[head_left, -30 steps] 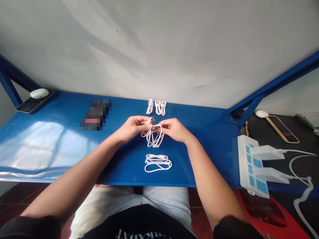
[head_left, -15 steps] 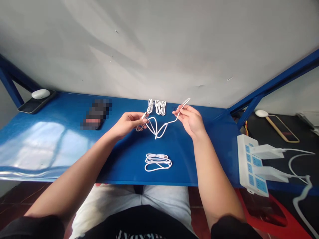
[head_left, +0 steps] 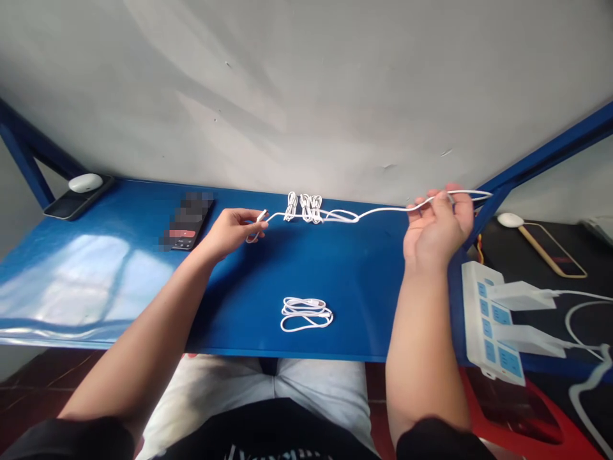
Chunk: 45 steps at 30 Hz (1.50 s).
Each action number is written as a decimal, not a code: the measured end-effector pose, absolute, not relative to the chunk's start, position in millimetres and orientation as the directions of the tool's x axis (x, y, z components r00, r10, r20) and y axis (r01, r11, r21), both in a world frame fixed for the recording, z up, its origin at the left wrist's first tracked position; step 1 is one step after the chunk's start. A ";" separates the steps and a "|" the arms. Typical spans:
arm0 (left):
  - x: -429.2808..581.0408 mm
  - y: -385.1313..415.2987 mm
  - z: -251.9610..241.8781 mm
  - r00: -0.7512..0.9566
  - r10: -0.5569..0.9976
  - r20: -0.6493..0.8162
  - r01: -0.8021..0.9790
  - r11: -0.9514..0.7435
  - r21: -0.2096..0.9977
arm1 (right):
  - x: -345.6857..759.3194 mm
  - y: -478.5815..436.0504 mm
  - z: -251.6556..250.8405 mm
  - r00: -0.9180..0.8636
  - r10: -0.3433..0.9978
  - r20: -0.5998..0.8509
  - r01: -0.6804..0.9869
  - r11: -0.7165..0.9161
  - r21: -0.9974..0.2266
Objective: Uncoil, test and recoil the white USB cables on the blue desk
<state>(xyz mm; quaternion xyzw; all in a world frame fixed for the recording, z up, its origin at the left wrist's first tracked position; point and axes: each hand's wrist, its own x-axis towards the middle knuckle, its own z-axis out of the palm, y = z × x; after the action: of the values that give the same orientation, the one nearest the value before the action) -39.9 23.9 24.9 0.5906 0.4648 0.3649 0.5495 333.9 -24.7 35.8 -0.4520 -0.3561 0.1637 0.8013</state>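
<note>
one thin, white, plastic-sheathed cable (head_left: 383,209): left hand (head_left: 234,231) grips its white plug (head_left: 262,216); right hand (head_left: 438,227) pinches its far stretch. probably light and supple; hold by the plug.

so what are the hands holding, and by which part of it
A white cable: the left hand holds it at the plug, and the right hand farther along its length, with more cable showing beyond the fingers.

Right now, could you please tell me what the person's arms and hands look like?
The left sleeve and right sleeve are black and short, leaving the forearms bare. The left hand and right hand are ungloved, with no watch or bracelet visible.
</note>
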 end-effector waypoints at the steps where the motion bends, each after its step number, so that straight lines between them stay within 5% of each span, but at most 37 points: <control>1: -40.2 24.8 24.4 0.259 0.964 -0.062 0.167 0.018 0.986 | 339.2 -25.4 35.3 0.717 0.551 0.427 0.075 0.548 -0.833; 7: -48.1 24.8 33.4 0.068 0.994 0.082 0.310 -0.100 0.945 | 345.7 -35.9 46.2 0.818 0.453 0.355 0.035 0.576 -0.817; 20: -82.0 5.5 80.9 -0.175 0.976 0.132 0.458 -0.038 0.888 | 362.1 -70.5 75.5 0.892 0.316 0.324 0.072 0.609 -0.790; 33: -62.5 -9.4 49.4 0.390 0.889 -0.239 0.789 -0.188 0.586 | 294.9 -53.5 72.3 0.704 0.684 0.192 -0.180 0.433 -0.883; 37: -37.2 -23.9 60.7 0.356 0.930 -0.088 0.882 -0.303 0.361 | 277.5 -54.8 82.3 0.599 0.775 0.202 -0.185 0.378 -0.907; 41: 30.0 -41.7 66.7 0.535 0.833 0.142 0.677 -0.523 0.518 | 264.8 -54.2 91.0 0.524 0.820 0.231 -0.179 0.371 -0.911; 45: 83.4 -40.0 52.1 0.674 0.733 0.094 0.579 -0.604 0.548 | 256.3 -50.5 93.8 0.503 0.823 0.265 -0.155 0.388 -0.908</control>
<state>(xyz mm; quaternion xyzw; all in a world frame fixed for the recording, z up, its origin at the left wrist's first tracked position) 83.4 -40.0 52.1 0.8816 0.3720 0.1566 0.2445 256.3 -50.5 93.8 -0.4450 -0.3748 0.3286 0.7440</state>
